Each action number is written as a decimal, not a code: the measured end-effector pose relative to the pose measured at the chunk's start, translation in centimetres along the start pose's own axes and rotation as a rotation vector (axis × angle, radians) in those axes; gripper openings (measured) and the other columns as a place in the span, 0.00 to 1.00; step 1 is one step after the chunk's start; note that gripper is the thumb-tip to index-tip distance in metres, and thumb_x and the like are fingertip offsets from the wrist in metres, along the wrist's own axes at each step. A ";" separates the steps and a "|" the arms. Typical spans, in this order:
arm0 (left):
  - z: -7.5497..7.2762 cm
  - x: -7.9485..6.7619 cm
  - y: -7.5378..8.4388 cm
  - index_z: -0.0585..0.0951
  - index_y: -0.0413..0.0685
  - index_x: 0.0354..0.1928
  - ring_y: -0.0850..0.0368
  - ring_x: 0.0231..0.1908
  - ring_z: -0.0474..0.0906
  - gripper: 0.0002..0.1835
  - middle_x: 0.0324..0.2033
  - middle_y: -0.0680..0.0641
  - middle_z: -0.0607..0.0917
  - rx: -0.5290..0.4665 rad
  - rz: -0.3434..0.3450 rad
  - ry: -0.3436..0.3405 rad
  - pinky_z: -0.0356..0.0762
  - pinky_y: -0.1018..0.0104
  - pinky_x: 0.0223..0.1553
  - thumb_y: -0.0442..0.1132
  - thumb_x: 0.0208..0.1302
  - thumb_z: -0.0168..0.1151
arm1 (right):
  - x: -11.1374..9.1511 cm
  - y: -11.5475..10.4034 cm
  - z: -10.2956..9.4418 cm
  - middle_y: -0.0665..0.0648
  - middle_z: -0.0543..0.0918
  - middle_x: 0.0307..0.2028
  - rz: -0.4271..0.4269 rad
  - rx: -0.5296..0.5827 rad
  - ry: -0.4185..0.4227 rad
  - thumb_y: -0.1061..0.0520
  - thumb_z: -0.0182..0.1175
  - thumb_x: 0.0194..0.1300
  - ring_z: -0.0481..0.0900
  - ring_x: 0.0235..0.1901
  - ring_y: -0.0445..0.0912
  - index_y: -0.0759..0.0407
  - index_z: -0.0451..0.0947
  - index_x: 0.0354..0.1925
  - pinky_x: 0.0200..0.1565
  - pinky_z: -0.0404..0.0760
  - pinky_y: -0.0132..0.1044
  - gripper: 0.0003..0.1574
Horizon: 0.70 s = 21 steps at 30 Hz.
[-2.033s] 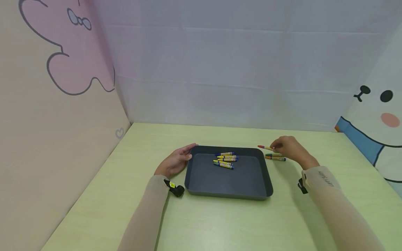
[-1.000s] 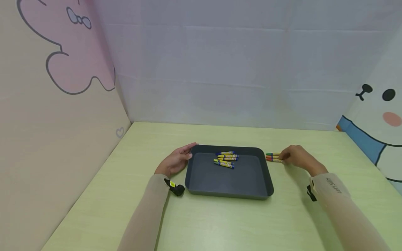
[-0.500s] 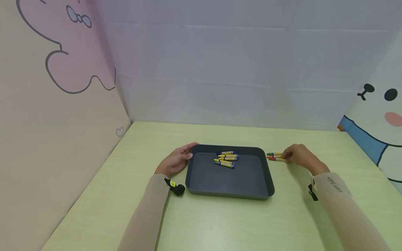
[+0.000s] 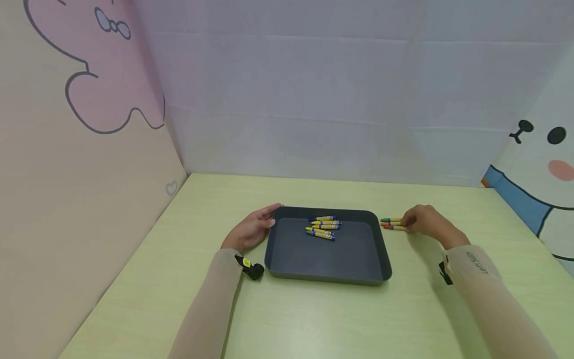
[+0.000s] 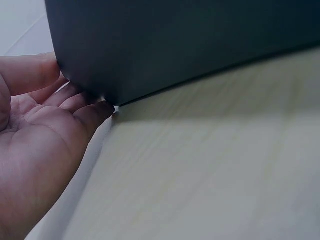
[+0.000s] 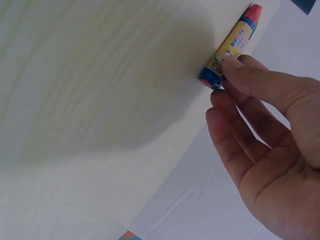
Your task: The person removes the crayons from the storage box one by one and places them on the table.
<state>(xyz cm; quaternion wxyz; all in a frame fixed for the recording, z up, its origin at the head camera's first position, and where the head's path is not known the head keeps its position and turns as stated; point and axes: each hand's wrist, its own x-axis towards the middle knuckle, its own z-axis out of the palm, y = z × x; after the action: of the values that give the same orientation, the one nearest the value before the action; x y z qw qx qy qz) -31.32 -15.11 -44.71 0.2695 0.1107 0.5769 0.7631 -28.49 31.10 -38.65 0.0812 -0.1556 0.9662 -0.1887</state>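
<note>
My left hand [image 4: 249, 230] cups the far left corner of a dark grey tray [image 4: 323, 271], its fingers fairly straight along the outside and thumb at the rim. In the left wrist view, the fingertips touch the tray's outer wall [image 5: 150, 45]. Several yellow-wrapped crayons [image 4: 324, 227] lie side by side inside the tray. Right of the tray, my right hand [image 4: 426, 222] pinches the ends of a small bunch of crayons [image 4: 394, 227], green and orange-red tips pointing left. The right wrist view shows my thumb on a red crayon [image 6: 235, 42], with the others hidden behind it.
A pale wood-look table [image 4: 287, 319] carries the tray. A white sheet [image 4: 287, 99] closes off the back, with cartoon-printed panels left [image 4: 89, 199] and right [image 4: 547, 194].
Two seconds ago, my right hand held a red crayon above the two on the table. It has brought that crayon down beside them, then shifted slightly right. My left hand stays at the tray.
</note>
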 end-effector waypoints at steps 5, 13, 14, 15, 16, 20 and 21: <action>-0.1 0.0 0.0 0.52 0.45 0.75 0.55 0.73 0.43 0.33 0.77 0.50 0.41 0.013 0.003 -0.010 0.64 0.73 0.56 0.23 0.71 0.41 | 0.2 -0.7 -0.6 0.65 0.86 0.35 0.005 0.014 -0.008 0.69 0.62 0.56 0.80 0.34 0.53 0.69 0.84 0.38 0.35 0.79 0.46 0.09; -0.2 0.1 -0.1 0.52 0.46 0.76 0.54 0.75 0.41 0.32 0.77 0.51 0.41 0.026 -0.005 -0.009 0.60 0.69 0.62 0.24 0.72 0.42 | 0.6 -2.0 -1.4 0.66 0.86 0.37 0.002 0.003 0.002 0.68 0.59 0.58 0.82 0.39 0.59 0.71 0.83 0.42 0.41 0.79 0.52 0.13; -0.2 0.1 -0.1 0.51 0.46 0.76 0.54 0.75 0.41 0.33 0.77 0.50 0.41 0.025 -0.004 -0.012 0.60 0.68 0.62 0.24 0.72 0.42 | 0.7 -2.2 -1.4 0.66 0.86 0.37 -0.002 0.005 0.003 0.68 0.58 0.58 0.82 0.39 0.59 0.71 0.82 0.43 0.41 0.79 0.52 0.13; -0.1 0.1 -0.1 0.51 0.46 0.76 0.53 0.75 0.41 0.33 0.77 0.50 0.41 0.026 -0.003 -0.013 0.60 0.68 0.62 0.24 0.72 0.41 | 0.7 -2.4 -1.5 0.66 0.86 0.38 -0.004 0.010 0.004 0.68 0.58 0.59 0.82 0.39 0.59 0.71 0.82 0.43 0.41 0.79 0.52 0.14; -0.1 0.1 -0.1 0.51 0.46 0.76 0.54 0.75 0.41 0.33 0.77 0.50 0.41 0.027 -0.004 -0.014 0.60 0.68 0.62 0.24 0.72 0.41 | 0.7 -2.6 -1.5 0.66 0.86 0.38 -0.007 0.014 0.003 0.67 0.58 0.59 0.82 0.39 0.58 0.71 0.82 0.44 0.41 0.80 0.51 0.14; -0.2 0.1 -0.1 0.51 0.46 0.76 0.55 0.75 0.37 0.33 0.77 0.51 0.40 0.039 0.000 -0.014 0.56 0.66 0.64 0.24 0.72 0.41 | 0.8 -3.4 -1.8 0.65 0.85 0.38 -0.012 0.040 -0.004 0.65 0.59 0.61 0.82 0.38 0.56 0.71 0.82 0.45 0.40 0.80 0.50 0.14; -0.2 0.1 -0.1 0.51 0.46 0.76 0.55 0.75 0.36 0.33 0.77 0.50 0.40 0.040 0.001 -0.016 0.55 0.65 0.65 0.24 0.72 0.41 | 0.9 -3.7 -1.9 0.65 0.85 0.39 -0.012 0.047 -0.006 0.65 0.59 0.62 0.82 0.38 0.56 0.71 0.81 0.46 0.41 0.80 0.50 0.15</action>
<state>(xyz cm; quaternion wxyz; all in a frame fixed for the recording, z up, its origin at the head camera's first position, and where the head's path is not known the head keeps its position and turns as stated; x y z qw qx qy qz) -31.47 -15.18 -44.83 0.2712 0.1223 0.5898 0.7507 -28.75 28.22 -35.57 0.0866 -0.1600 0.9603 -0.2113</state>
